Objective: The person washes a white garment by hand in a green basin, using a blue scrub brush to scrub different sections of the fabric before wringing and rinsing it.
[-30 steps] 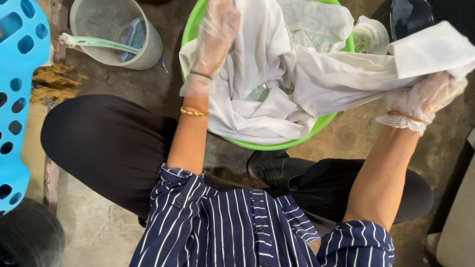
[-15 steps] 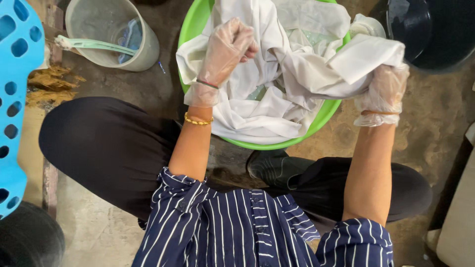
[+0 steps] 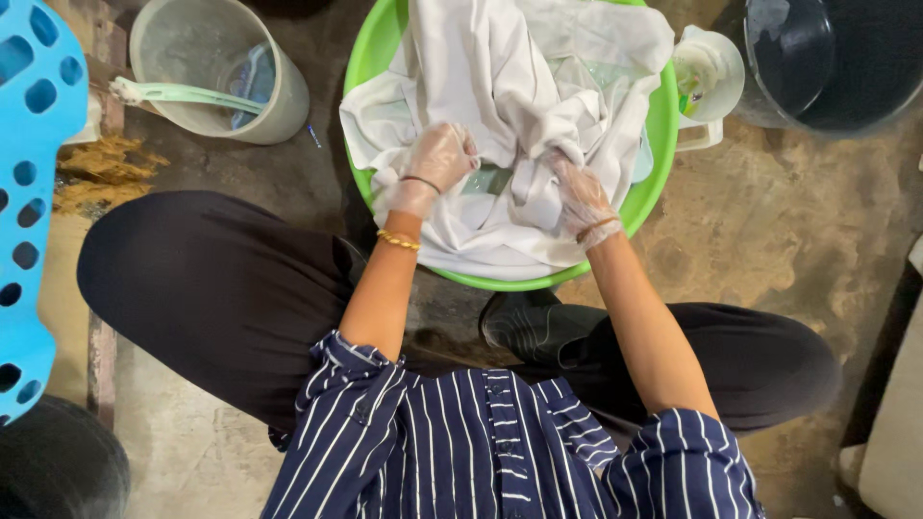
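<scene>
Floor: rough, stained concrete (image 3: 769,250), damp-looking, with a brown patch of debris at the left edge.
Green basin (image 3: 663,125): sits on the floor in front of the squatting person, filled with a white garment (image 3: 500,58) that spills over its near rim.
Left hand (image 3: 435,163): in a thin clear glove, fingers closed on a bunch of the white garment.
Right hand (image 3: 580,192): gloved too, fingers curled into the cloth, gripping it just beside the left.
Grey bucket (image 3: 216,67): upper left, a pale green handled tool across its rim.
Dark tub (image 3: 836,58): upper right.
Blue crate (image 3: 29,192): left edge, perforated.
</scene>
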